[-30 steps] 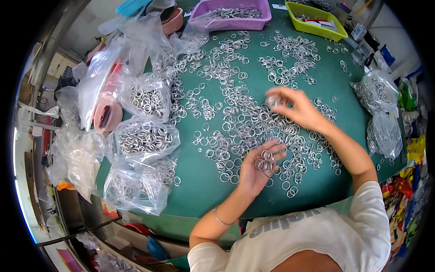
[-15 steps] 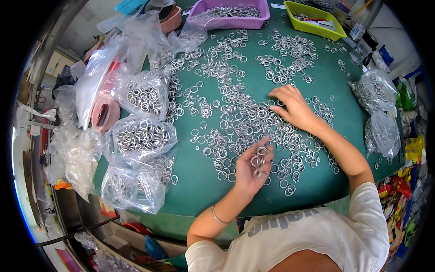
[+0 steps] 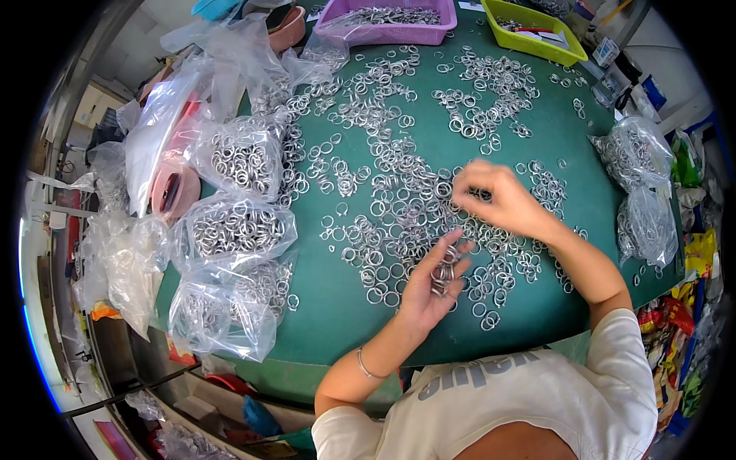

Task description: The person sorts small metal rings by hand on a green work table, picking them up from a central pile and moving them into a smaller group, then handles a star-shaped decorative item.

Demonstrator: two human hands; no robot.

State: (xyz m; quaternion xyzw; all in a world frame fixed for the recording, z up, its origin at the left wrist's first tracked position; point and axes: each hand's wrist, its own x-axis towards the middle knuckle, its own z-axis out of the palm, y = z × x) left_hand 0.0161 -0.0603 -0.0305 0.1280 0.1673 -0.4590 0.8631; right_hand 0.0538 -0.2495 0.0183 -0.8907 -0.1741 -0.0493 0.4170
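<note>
Many silvery metal rings (image 3: 402,195) lie scattered and heaped across the green tabletop (image 3: 337,299). Several of these rings (image 3: 445,272) rest in my left hand (image 3: 431,285), palm turned up and fingers curled around them, near the front of the heap. My right hand (image 3: 494,198) is over the right side of the heap, slightly smeared by motion. Its thumb and fingertips are drawn together in a pinch. Whatever lies between those fingertips is too small or hidden to tell.
Clear plastic bags of rings (image 3: 238,230) line the left side, beside a pink container (image 3: 175,192). Two more filled bags (image 3: 648,226) stand at the right edge. A purple basket (image 3: 383,34) and a yellow-green basket (image 3: 537,47) stand along the far edge.
My right hand has drawn slightly nearer, and its spread fingers have closed into a pinch. The left hand has stayed almost in place, still holding rings, its fingers shifted a little.
</note>
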